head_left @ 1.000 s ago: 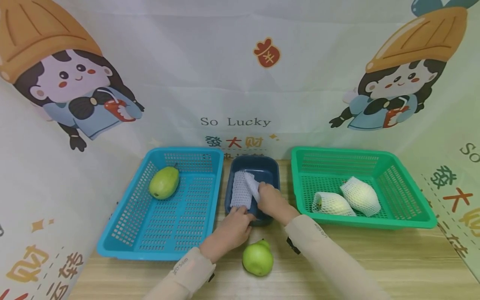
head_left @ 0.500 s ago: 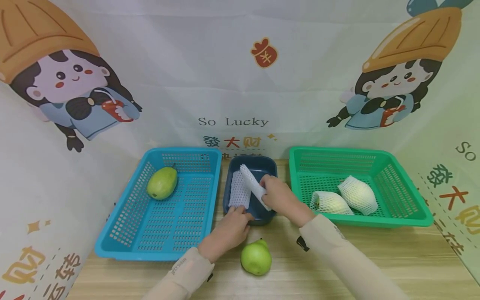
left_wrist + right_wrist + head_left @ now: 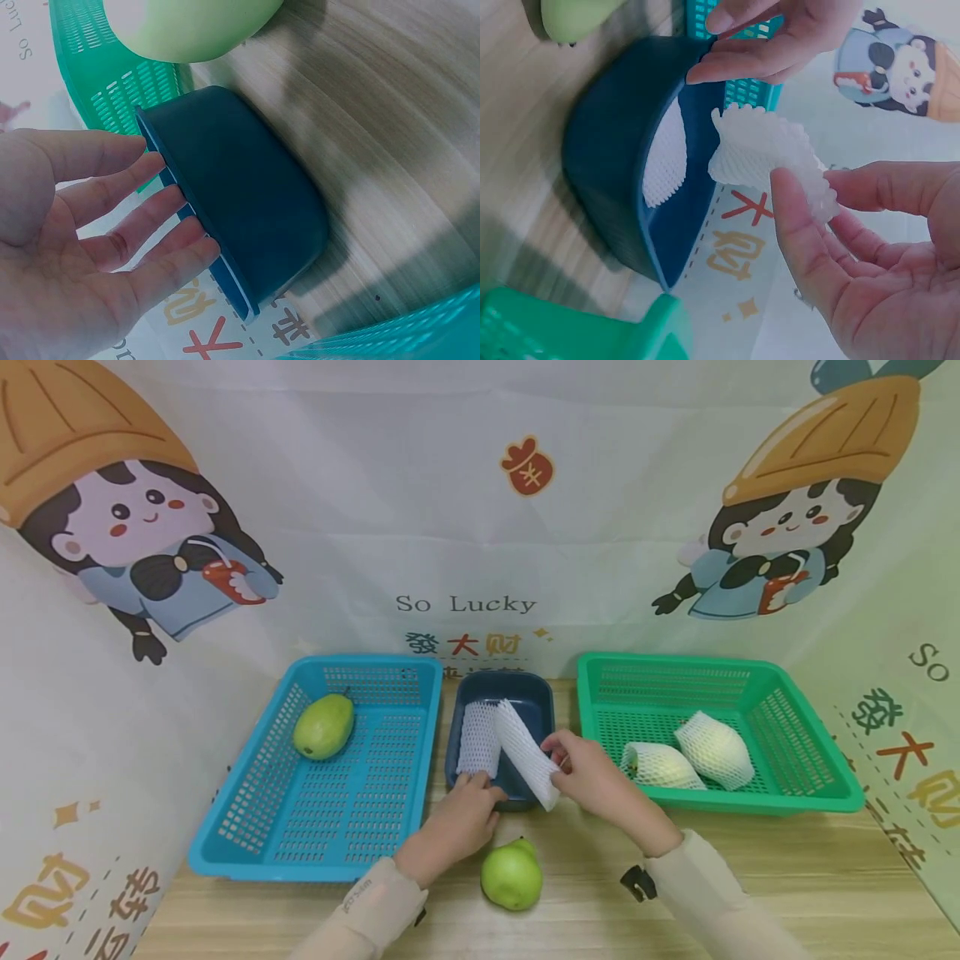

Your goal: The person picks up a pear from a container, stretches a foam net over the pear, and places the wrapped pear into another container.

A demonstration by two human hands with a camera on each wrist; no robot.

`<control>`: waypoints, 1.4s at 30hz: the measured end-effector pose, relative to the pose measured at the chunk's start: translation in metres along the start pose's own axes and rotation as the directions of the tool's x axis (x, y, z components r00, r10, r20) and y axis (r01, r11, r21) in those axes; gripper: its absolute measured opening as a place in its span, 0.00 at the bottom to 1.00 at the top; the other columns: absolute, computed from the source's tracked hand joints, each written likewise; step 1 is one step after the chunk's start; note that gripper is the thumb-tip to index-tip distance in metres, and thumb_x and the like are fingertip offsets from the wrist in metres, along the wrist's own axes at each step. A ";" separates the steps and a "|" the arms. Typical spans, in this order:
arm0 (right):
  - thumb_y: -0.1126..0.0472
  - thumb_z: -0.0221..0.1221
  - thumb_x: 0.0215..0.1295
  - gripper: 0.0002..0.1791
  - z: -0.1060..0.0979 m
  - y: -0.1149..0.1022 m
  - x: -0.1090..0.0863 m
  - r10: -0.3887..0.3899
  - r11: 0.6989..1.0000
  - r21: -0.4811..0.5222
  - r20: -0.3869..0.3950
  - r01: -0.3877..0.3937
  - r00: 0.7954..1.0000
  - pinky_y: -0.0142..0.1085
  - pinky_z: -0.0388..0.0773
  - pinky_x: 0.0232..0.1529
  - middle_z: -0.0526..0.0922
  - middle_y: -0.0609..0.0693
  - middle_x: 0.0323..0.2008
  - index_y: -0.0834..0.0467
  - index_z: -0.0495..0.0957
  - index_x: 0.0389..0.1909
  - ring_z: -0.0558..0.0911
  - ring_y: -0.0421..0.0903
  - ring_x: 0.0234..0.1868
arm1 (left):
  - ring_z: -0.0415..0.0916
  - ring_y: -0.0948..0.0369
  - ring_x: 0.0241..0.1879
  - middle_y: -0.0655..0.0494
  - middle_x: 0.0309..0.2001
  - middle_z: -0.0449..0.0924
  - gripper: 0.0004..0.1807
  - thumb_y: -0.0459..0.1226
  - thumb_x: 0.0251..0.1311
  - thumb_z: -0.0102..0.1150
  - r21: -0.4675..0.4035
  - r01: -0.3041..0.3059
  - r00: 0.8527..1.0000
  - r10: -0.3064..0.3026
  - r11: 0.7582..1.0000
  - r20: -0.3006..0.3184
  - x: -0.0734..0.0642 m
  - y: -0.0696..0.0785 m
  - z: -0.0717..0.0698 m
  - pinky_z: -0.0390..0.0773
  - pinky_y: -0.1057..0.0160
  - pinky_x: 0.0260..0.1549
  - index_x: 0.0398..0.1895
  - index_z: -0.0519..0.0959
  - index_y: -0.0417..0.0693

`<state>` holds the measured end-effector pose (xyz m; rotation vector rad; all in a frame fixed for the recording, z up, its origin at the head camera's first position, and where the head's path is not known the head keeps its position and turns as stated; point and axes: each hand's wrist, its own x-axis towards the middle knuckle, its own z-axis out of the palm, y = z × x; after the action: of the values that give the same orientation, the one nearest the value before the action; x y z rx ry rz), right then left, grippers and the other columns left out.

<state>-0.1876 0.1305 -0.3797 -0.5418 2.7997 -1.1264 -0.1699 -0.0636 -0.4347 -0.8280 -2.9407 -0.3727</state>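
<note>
Between thumb and fingers, my right hand (image 3: 596, 781) pinches a white foam net sleeve (image 3: 527, 756); in the right wrist view this foam net (image 3: 754, 146) hangs over the opening of a dark blue box (image 3: 538, 697). A second foam net (image 3: 478, 739) lies flat inside the box, on its left. My left hand (image 3: 459, 814) rests its fingertips on the box's near rim, and in the left wrist view the fingers (image 3: 142, 217) are fairly straight. A green pear (image 3: 512, 875) sits on the table just in front of the box.
To the left stands a blue basket (image 3: 315, 852) with one green pear (image 3: 324, 727) inside. On the right is a green basket (image 3: 810, 789) holding two net-wrapped fruits (image 3: 716, 750). A printed cloth (image 3: 465, 527) rises behind the containers.
My right hand has drawn the foam net toward the right and nearer to me, so its near end now overhangs the box's near rim. My left hand has stayed at the rim.
</note>
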 end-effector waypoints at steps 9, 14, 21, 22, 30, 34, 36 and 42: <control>0.76 0.56 0.55 0.14 0.005 0.020 -0.044 -0.084 0.988 0.131 0.014 0.081 0.996 0.28 0.76 0.29 0.79 0.55 0.32 0.66 0.71 0.44 0.76 0.42 0.31 | 0.69 0.55 0.38 0.49 0.38 0.74 0.11 0.34 0.55 0.60 0.007 -0.010 0.999 0.010 1.000 -0.042 -0.004 0.001 0.006 0.76 0.60 0.35 0.42 0.81 0.42; 0.76 0.56 0.55 0.15 0.013 0.026 -0.064 -0.030 0.976 0.216 0.017 0.025 0.999 0.28 0.78 0.29 0.78 0.55 0.34 0.66 0.71 0.44 0.76 0.43 0.33 | 0.67 0.54 0.38 0.49 0.38 0.73 0.12 0.34 0.54 0.60 0.014 -0.006 0.998 0.007 1.000 -0.057 -0.006 0.002 0.007 0.76 0.59 0.33 0.42 0.80 0.42; 0.75 0.56 0.55 0.15 0.020 0.029 -0.076 0.026 0.965 0.263 -0.015 -0.022 1.000 0.30 0.79 0.32 0.78 0.55 0.35 0.66 0.71 0.45 0.75 0.43 0.34 | 0.66 0.54 0.38 0.49 0.38 0.72 0.13 0.34 0.54 0.60 -0.019 -0.011 0.998 0.009 1.000 -0.061 -0.009 0.000 0.009 0.75 0.59 0.34 0.44 0.80 0.40; 0.76 0.56 0.54 0.15 0.021 0.029 -0.077 0.034 0.962 0.271 -0.017 -0.028 0.999 0.30 0.79 0.31 0.78 0.55 0.35 0.66 0.71 0.45 0.75 0.43 0.34 | 0.67 0.54 0.38 0.49 0.38 0.72 0.14 0.34 0.54 0.60 -0.021 -0.010 0.998 0.009 1.000 -0.065 -0.009 0.000 0.009 0.75 0.59 0.34 0.44 0.80 0.41; 0.75 0.56 0.55 0.15 0.022 0.029 -0.083 0.088 0.921 0.383 -0.039 -0.066 0.995 0.29 0.79 0.32 0.77 0.57 0.36 0.67 0.70 0.45 0.74 0.42 0.35 | 0.72 0.52 0.44 0.47 0.45 0.75 0.19 0.36 0.55 0.59 -0.047 0.013 0.997 -0.016 0.999 -0.074 -0.012 0.001 0.010 0.79 0.55 0.40 0.51 0.76 0.39; 0.73 0.56 0.56 0.16 0.017 0.030 -0.089 0.103 0.895 0.441 -0.043 -0.074 0.994 0.30 0.78 0.35 0.77 0.59 0.38 0.69 0.70 0.46 0.74 0.40 0.36 | 0.72 0.48 0.52 0.42 0.52 0.74 0.23 0.36 0.59 0.55 -0.140 0.041 0.995 -0.053 0.989 -0.079 -0.014 0.004 0.007 0.76 0.52 0.50 0.58 0.70 0.37; 0.72 0.56 0.56 0.16 0.013 0.032 -0.092 0.091 0.885 0.461 -0.034 -0.065 0.995 0.30 0.78 0.35 0.77 0.59 0.38 0.70 0.69 0.47 0.74 0.39 0.36 | 0.72 0.47 0.54 0.41 0.54 0.73 0.24 0.35 0.61 0.53 -0.238 0.063 0.993 -0.085 0.969 -0.086 -0.016 0.006 0.005 0.75 0.51 0.52 0.61 0.67 0.37; 0.70 0.54 0.61 0.16 0.009 0.037 -0.102 0.001 0.833 0.553 0.014 -0.009 1.000 0.35 0.81 0.30 0.75 0.65 0.40 0.72 0.67 0.49 0.77 0.38 0.33 | 0.73 0.51 0.52 0.44 0.54 0.74 0.25 0.31 0.62 0.51 -0.615 0.094 0.985 -0.161 0.783 -0.055 -0.026 0.015 -0.001 0.76 0.55 0.52 0.64 0.63 0.39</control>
<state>-0.1019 0.1850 -0.4181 -0.4701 2.2765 -1.8207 -0.1404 -0.0645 -0.4338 -0.6117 -2.7836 -1.3901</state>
